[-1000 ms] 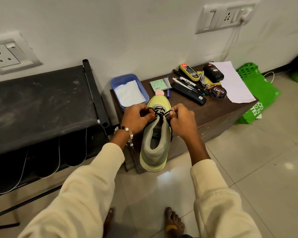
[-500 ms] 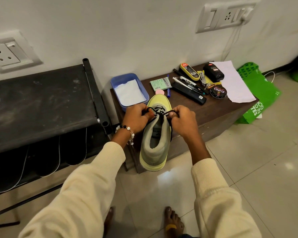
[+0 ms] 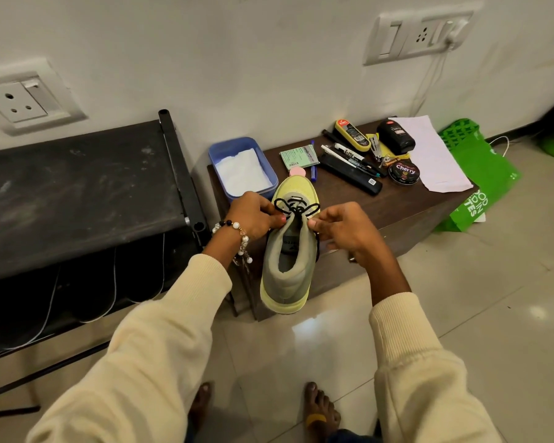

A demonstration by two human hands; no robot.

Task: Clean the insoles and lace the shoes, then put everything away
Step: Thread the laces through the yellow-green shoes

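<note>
On the cabinet (image 3: pixel 397 206), shoe (image 3: pixel 288 266) toe points toward the wall

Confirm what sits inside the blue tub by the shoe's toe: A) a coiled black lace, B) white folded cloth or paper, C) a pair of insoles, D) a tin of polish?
B: the blue tub holds only white folded cloth or paper, just left of the shoe.

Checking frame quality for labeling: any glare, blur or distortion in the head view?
Head view: wide-angle bending curves the wall sockets and edges; ceiling-light glare on the floor tiles; shoe, black lace and both hands sharp; far-right corner soft.
</note>
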